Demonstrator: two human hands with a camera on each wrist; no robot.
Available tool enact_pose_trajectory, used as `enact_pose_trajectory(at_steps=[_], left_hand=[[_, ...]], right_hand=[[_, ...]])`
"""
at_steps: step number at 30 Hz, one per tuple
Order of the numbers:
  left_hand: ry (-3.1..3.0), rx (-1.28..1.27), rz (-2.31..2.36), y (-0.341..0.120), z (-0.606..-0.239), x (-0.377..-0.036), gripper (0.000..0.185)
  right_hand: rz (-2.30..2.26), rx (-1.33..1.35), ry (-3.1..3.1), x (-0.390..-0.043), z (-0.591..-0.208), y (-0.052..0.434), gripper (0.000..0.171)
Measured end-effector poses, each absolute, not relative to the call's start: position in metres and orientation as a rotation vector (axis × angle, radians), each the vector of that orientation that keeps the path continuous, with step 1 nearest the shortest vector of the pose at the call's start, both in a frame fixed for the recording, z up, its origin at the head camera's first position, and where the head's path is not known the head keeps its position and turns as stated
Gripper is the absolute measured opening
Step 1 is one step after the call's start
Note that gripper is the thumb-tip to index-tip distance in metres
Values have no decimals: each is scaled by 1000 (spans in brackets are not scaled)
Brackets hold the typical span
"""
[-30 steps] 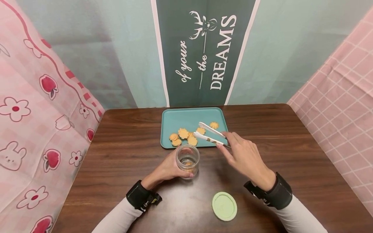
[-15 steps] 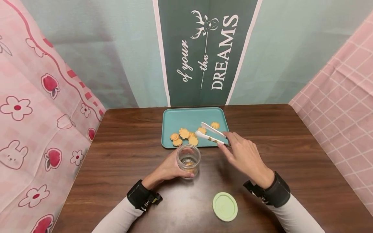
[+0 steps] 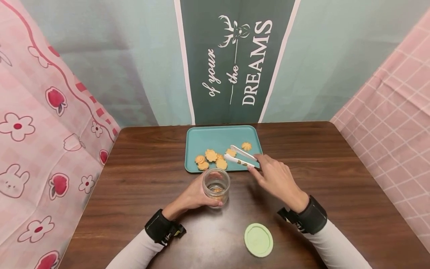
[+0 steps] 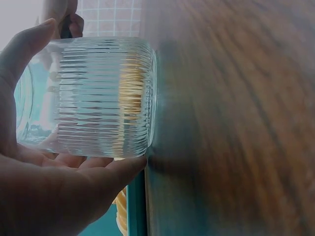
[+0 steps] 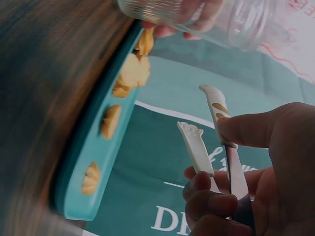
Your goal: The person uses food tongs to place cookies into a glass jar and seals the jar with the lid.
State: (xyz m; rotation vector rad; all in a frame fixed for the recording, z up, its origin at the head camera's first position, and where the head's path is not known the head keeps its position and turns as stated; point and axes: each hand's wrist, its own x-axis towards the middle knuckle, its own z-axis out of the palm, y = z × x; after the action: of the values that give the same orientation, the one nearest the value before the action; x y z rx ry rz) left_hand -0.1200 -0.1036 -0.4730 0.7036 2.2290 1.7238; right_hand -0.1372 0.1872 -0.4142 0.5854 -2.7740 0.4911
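Note:
My left hand grips a ribbed clear glass jar, thumb on one side and fingers on the other. The jar stands upright on the table with its mouth uncovered, and a golden cookie shows at its bottom. My right hand holds white-tipped metal tongs between thumb and fingers. The tongs' tips are spread apart with nothing between them, over the right part of a teal tray. Several cookies lie along the tray's near side, and a single cookie sits farther right.
A light green round lid lies on the dark wood table, in front of the right forearm. Behind the table hangs a green curtain with white lettering. Pink cloths hang on both sides.
My right hand and the tongs have shifted slightly left and toward me. My left hand and the jar have stayed in place.

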Motion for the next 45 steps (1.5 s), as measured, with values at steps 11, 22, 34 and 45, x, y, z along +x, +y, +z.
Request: enact_pose_trajectory(at_steps=[11, 22, 34, 45], left_hand=[[2245, 717, 1719, -104, -475, -121, 89], [2256, 713, 1706, -104, -474, -121, 88], [2268, 722, 1694, -104, -474, -121, 88], [2262, 725, 1699, -104, -473, -121, 89]], right_hand=[[492, 582, -2832, -143, -426, 184, 43], [460, 578, -2861, -145, -439, 179, 43], [430, 598, -2861, -146, -452, 174, 44], [437, 629, -2870, -145, -461, 170, 36]])
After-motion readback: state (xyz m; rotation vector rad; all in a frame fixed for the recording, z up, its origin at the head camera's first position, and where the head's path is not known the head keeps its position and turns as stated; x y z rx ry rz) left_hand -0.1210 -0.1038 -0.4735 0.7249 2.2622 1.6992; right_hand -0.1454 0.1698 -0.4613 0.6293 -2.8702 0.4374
